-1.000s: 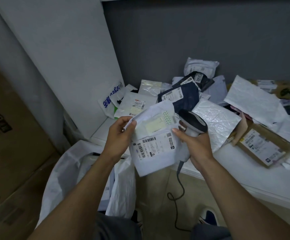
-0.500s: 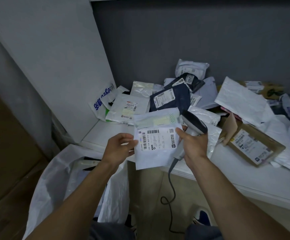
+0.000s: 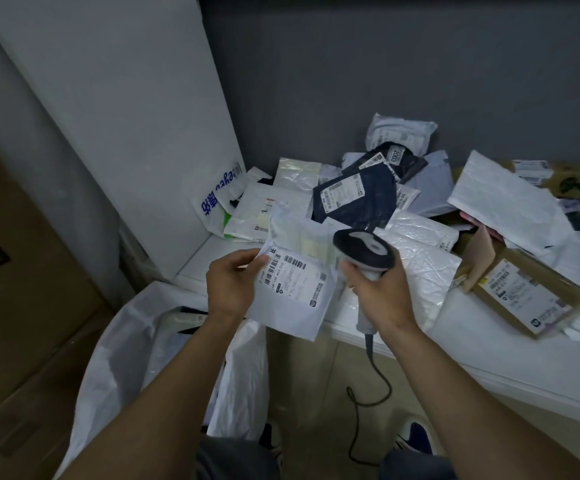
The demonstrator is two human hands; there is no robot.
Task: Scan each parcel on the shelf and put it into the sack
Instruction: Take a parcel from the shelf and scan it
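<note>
We see dim, bluish light; dark corners; glare on plastic mailer (image 3: 416, 251); wide-angle bending at edges; label print soft.

This looks like a parcel depot or courier sorting room. A white shelf (image 3: 489, 344) against a grey wall (image 3: 385, 81) carries a loose heap of poly mailers (image 3: 354, 199) and a brown envelope (image 3: 537, 296), many with printed barcode labels. A white parcel (image 3: 292, 292) is held beside a corded handheld scanner (image 3: 364, 251), a white sack (image 3: 122, 341) gapes near left, and cardboard cartons (image 3: 22, 271) stand at the left
</note>
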